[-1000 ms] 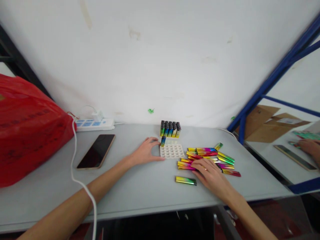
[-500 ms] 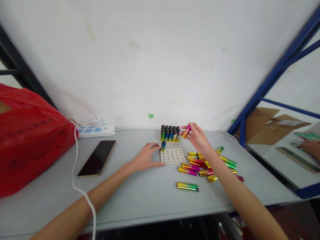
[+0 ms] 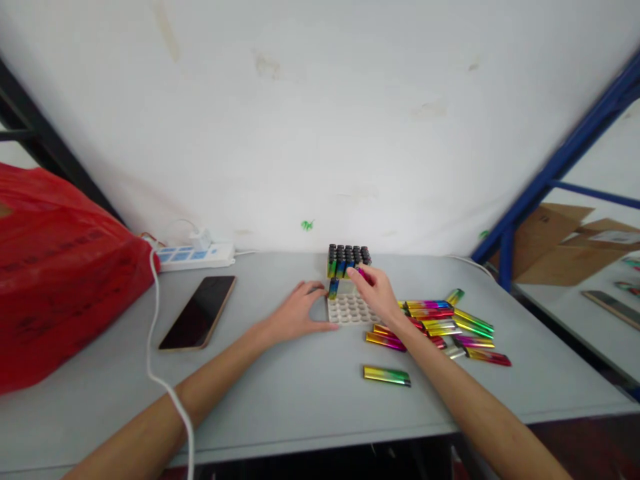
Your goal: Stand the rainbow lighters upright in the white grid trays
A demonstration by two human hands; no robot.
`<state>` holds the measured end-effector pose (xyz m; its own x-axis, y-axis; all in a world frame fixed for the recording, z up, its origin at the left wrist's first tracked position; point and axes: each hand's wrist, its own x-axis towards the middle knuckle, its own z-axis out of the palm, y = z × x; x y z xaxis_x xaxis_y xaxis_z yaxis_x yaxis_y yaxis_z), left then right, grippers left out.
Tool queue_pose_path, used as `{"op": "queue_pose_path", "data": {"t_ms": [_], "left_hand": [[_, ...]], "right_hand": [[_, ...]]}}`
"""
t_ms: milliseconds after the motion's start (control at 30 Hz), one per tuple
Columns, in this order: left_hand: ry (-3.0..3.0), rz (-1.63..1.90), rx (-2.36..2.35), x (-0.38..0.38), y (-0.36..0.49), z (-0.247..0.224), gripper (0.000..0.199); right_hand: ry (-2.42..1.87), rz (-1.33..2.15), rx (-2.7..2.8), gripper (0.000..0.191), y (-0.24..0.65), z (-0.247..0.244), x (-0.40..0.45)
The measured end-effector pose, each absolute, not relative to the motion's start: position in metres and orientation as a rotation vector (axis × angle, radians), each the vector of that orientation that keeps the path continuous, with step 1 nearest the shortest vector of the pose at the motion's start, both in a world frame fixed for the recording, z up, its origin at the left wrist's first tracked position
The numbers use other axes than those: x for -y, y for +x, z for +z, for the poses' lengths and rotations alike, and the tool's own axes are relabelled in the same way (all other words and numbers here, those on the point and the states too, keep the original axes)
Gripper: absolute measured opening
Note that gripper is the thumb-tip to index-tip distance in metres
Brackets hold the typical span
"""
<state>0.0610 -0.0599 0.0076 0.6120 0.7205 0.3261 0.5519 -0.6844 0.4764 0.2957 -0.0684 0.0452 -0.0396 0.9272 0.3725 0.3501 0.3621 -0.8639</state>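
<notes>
My left hand point(image 3: 299, 312) rests at the left side of a white tray with round holes point(image 3: 350, 311), thumb and fingers spread around its edge. One blue lighter point(image 3: 333, 288) stands upright in the tray's back left corner. My right hand point(image 3: 373, 288) pinches a pink lighter point(image 3: 361, 271) above the back of the tray; its lower end is hidden. Directly behind, a block of upright lighters with black tops point(image 3: 349, 256) stands in rows. To the right lies a loose pile of shiny lighters point(image 3: 440, 327), and one yellow-green lighter point(image 3: 386, 375) lies apart in front.
A black phone point(image 3: 199, 312) lies at the left, near a white power strip point(image 3: 197, 256) and a red bag point(image 3: 65, 267). A white cable point(image 3: 153, 333) crosses the table and my left forearm. Blue frame bars point(image 3: 540, 177) and a cardboard box point(image 3: 555, 243) are at the right.
My right hand has moved down and left with the pink lighter, from beside the upright block to above the tray. My left hand stays at the tray's edge. The whole view has shifted slightly.
</notes>
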Motion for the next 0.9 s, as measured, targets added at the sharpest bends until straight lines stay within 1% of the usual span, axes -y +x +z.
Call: {"op": "queue_pose_path", "data": {"t_ms": [100, 200, 433, 533, 633, 800, 900], "left_hand": [[2.519, 0.722, -1.012, 0.060, 0.061, 0.008, 0.072], [2.522, 0.715, -1.016, 0.061, 0.061, 0.008, 0.072], [2.534, 0.727, -1.015, 0.061, 0.060, 0.008, 0.071], [2.547, 0.733, -1.006, 0.061, 0.060, 0.009, 0.070], [2.555, 0.723, -1.008, 0.061, 0.060, 0.009, 0.070], [2.551, 0.695, -1.033, 0.061, 0.060, 0.009, 0.072], [2.544, 0.691, -1.035, 0.061, 0.059, 0.009, 0.073]], "right_hand": [[-1.234, 0.543, 1.629, 0.046, 0.295, 0.043, 0.067], [-1.259, 0.510, 1.626, 0.040, 0.293, 0.040, 0.067], [-1.224, 0.576, 1.703, 0.048, 0.292, 0.042, 0.072], [-1.226, 0.543, 1.709, 0.049, 0.292, 0.044, 0.076], [-1.259, 0.473, 1.679, 0.047, 0.292, 0.043, 0.077], [-1.292, 0.422, 1.687, 0.037, 0.292, 0.038, 0.076], [-1.284, 0.426, 1.720, 0.040, 0.292, 0.036, 0.075]]}}
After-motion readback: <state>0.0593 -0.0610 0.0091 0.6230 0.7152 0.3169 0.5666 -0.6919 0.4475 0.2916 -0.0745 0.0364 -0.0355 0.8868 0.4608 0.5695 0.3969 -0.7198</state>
